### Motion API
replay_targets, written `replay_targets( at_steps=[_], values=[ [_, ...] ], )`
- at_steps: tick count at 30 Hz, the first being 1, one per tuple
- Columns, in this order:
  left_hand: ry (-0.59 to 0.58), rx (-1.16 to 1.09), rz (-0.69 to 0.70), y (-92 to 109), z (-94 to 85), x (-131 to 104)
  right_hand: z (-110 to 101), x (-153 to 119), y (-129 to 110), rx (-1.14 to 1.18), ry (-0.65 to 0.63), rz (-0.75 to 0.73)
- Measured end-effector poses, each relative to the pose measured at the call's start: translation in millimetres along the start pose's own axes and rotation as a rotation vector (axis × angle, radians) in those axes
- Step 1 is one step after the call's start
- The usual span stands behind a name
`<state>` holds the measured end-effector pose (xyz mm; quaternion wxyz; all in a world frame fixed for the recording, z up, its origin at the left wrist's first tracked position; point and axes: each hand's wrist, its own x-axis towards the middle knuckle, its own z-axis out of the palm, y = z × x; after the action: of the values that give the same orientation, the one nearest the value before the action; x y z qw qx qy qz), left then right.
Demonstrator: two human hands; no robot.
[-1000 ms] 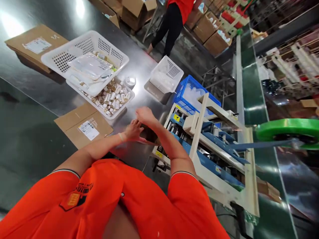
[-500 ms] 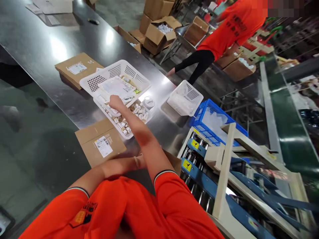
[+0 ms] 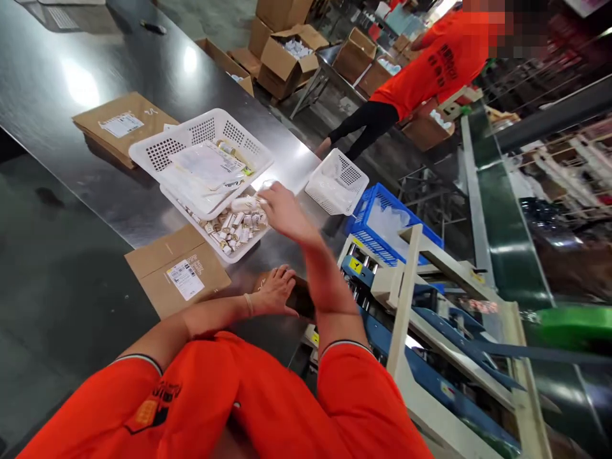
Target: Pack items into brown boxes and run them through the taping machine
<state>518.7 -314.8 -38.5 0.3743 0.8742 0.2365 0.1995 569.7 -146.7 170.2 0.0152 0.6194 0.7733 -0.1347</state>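
My right hand [image 3: 283, 211] is lifted over the steel table and is shut on a small white tube [image 3: 243, 204], just right of the lower white tray [image 3: 239, 250] full of small tubes. A second white basket [image 3: 210, 131] holding clear plastic bags sits stacked across that tray. My left hand [image 3: 275, 292] rests with fingers spread on the edge of a small open brown box [image 3: 302, 299] in front of me.
A flat labelled carton [image 3: 178, 271] lies near my left arm, another [image 3: 122, 124] farther left. A small white basket [image 3: 337, 183] and a blue crate [image 3: 389, 223] stand by the blue and cream machine [image 3: 430, 319]. A person in orange stands beyond, among open cartons.
My right hand has pulled back from the tray to the right with a white tube in it. The left hand has stayed on the brown box. The view has shifted slightly.
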Motion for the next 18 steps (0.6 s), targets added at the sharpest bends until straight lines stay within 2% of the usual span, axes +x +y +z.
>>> replay_targets(
  at_steps=[2,4,5,7,9,11,13,16,18],
  values=[
    [0.014,-0.037,-0.009,1,12.4,8,-11,-75,32,-0.167,-0.171,0.073],
    [0.045,-0.079,-0.018,-3,19.7,9,0,-135,46,-0.301,-0.426,0.155],
    [0.062,-0.096,-0.020,-5,21.9,9,11,-156,47,-0.334,-0.552,0.192],
    [0.082,-0.116,-0.020,-9,24.5,7,37,-180,42,-0.341,-0.740,0.240],
    [0.090,-0.116,-0.013,-10,25.8,6,53,-179,38,-0.307,-0.809,0.252],
    [0.098,-0.101,-0.007,-10,26.9,6,51,-157,38,-0.309,-0.735,0.277],
    [0.095,-0.082,-0.009,-8,28.1,6,36,-114,38,-0.305,-0.524,0.279],
    [0.062,-0.043,-0.025,-5,29.1,7,19,-15,19,-0.185,-0.176,0.143],
    [0.078,-0.020,-0.027,-2,28.2,7,24,60,-8,-0.091,-0.048,0.034]
  ],
)
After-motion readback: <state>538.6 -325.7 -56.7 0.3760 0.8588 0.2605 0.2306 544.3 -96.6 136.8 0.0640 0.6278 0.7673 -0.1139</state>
